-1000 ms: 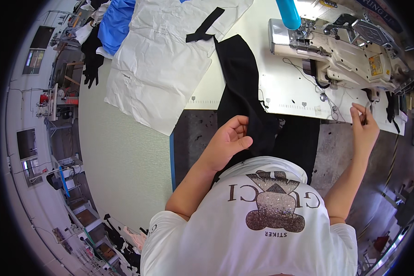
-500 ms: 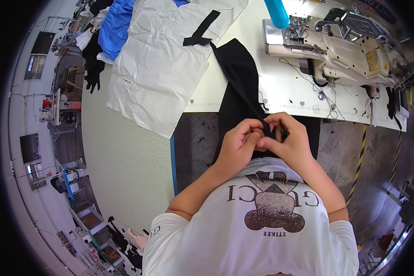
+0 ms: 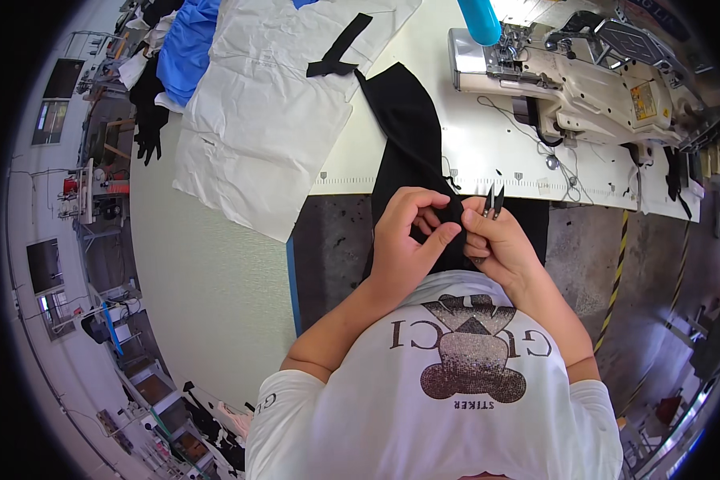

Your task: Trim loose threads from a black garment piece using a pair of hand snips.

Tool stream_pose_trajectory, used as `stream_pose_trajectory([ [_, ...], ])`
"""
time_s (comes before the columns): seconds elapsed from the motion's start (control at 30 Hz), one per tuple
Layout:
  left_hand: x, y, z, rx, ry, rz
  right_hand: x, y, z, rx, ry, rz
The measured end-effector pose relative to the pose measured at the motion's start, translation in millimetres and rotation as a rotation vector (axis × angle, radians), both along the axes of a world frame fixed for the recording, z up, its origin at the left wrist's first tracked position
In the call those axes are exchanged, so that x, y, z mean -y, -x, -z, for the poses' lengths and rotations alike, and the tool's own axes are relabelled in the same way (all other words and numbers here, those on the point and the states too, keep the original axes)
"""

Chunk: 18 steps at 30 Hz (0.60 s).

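A long black piece of fabric (image 3: pixel 408 108) runs from the white table over its near edge and down to my lap. My left hand (image 3: pixel 408 240) is closed on a folded edge of it, thumb and fingers pinching the cloth. Beside it, my right hand (image 3: pixel 498 242) grips a small pair of thread snips (image 3: pixel 494 202), whose two dark pointed blades stick out past the fingers, away from me. The right fingertips lie right against the black cloth. The snips' handle is mostly hidden in the palm.
A cream sewing machine (image 3: pixel 568 96) stands at the right of the white table (image 3: pixel 472 152), loose thread beside it. White crumpled sheets (image 3: pixel 256 120) lie at the left, with a black strip (image 3: pixel 346 48) on top. Blue cloth (image 3: pixel 186 56) is heaped at far left. A turquoise tube (image 3: pixel 478 22) hangs above.
The snips' blades now show above my right hand, which has turned. My hands have parted slightly, with the black cloth still in the left. The whole view has shifted a little.
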State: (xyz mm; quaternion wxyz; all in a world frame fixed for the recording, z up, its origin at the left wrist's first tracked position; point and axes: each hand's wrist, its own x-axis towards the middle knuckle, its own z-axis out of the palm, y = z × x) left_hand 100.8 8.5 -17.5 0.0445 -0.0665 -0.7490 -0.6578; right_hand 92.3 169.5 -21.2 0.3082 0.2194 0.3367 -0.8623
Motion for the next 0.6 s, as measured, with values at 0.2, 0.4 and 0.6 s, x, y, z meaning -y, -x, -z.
stream_pose_trajectory([
  [0.2,0.6,0.8,-2.3,-0.027,0.078,0.025,1.9,-1.9,3.6,0.063,0.063,0.014],
  [0.4,0.6,0.7,-11.6,-0.067,0.151,-0.014,3.3,-1.2,4.0,-0.106,-0.038,-0.001],
  [0.6,4.1,0.6,-23.9,-0.078,0.368,0.027,7.9,-2.8,-4.2,-0.516,-0.617,-0.052],
])
